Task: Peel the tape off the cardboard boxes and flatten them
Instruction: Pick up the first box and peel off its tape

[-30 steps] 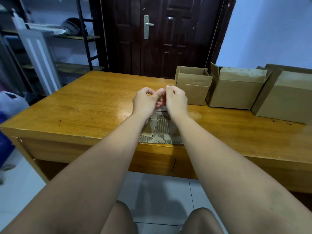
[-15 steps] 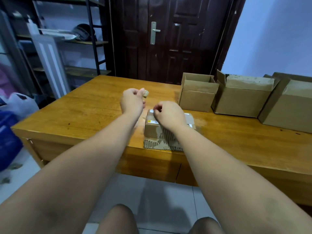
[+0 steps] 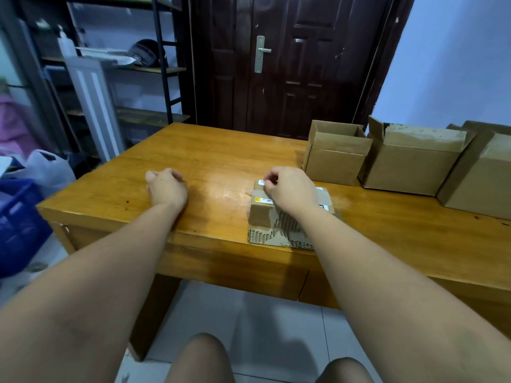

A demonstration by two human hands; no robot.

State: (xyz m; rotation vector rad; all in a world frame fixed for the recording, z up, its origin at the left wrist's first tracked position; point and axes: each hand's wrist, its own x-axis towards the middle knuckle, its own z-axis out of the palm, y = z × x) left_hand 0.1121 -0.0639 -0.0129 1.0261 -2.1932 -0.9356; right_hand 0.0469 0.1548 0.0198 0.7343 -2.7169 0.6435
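A small cardboard box (image 3: 260,215) sits near the table's front edge, its front face torn so the corrugation shows. A white label and tape (image 3: 266,200) run across its top. My right hand (image 3: 291,192) lies over the box top, thumb and forefinger pinched on the tape at the far left corner. My left hand (image 3: 166,189) is a closed fist on the table, well to the left of the box. The tape scrap it pinched a moment ago is hidden inside its fingers.
Three open cardboard boxes stand in a row at the back right: a small one (image 3: 336,158), a medium one (image 3: 412,164) and a large one (image 3: 481,178). The wooden table (image 3: 210,161) faces a dark door. A blue crate (image 3: 19,225) and bags sit on the floor at left.
My left hand has swung away to the left with the tape scrap and come down on the table. My right hand has settled on the box top and pinched the tape.
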